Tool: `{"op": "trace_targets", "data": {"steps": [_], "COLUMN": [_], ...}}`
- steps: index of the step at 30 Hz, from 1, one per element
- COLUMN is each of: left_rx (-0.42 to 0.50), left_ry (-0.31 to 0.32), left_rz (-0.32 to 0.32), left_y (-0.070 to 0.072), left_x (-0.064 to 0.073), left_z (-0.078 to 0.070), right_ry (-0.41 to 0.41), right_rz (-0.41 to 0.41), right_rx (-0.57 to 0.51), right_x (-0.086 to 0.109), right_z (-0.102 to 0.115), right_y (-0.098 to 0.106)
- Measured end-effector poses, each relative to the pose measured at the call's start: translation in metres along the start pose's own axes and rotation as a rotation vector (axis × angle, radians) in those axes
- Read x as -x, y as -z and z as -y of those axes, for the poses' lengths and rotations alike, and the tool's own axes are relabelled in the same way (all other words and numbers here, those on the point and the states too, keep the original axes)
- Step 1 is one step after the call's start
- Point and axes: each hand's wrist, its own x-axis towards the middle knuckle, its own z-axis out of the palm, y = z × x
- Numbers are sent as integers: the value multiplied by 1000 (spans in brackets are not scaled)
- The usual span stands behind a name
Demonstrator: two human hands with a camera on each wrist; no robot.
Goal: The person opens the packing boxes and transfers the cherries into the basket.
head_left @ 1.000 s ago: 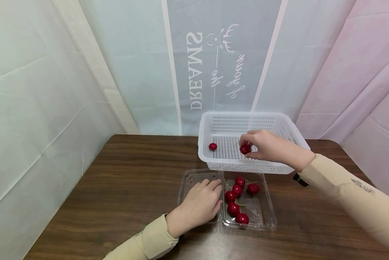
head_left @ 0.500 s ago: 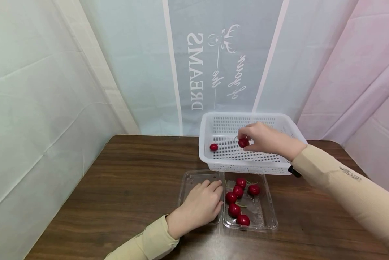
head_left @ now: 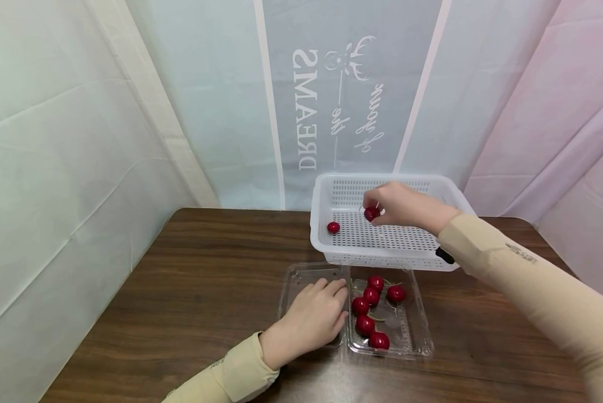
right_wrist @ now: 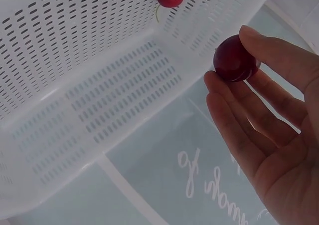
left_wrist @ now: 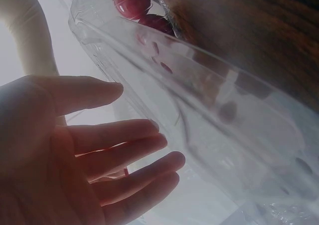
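Observation:
Over the white plastic basket (head_left: 389, 260), my right hand (head_left: 402, 206) pinches a dark red cherry (right_wrist: 234, 59) between thumb and fingertips. A second cherry (head_left: 333, 228) with a green stem lies on the basket's floor at the left. My left hand (head_left: 308, 316) rests on the lid half of an open clear plastic clamshell box (head_left: 417, 341), near the hinge. In the left wrist view its fingers (left_wrist: 134, 157) are relaxed and hold nothing. Several cherries (head_left: 365, 324) lie in the box's right half, most of them in a row along its left side.
The basket stands at the back edge of the brown wooden table (head_left: 200, 280), just behind the clamshell. A pale curtain (head_left: 230, 112) with white lettering hangs directly behind it, and pale cloth (head_left: 54, 168) closes off the left side.
My right hand, with the cherry in its fingers, has moved left and farther back over the basket. The left hand stays on the clamshell lid.

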Motion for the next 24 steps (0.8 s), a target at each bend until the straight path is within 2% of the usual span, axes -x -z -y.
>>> {"op": "trace_targets", "data": {"steps": [11, 17, 24], "left_rx": [-4, -1, -3], "left_ry": [7, 3, 3], "left_rz": [15, 5, -4], "left_y": [1, 1, 1], "left_x": [-1, -1, -1], "left_z": [0, 0, -1], "right_ry": [-56, -97, -106], "right_rz": [32, 59, 67], "right_rx": [17, 11, -3], "right_x": [-20, -28, -36], "right_z": [-6, -8, -13], "right_y": [-7, -8, -7]}}
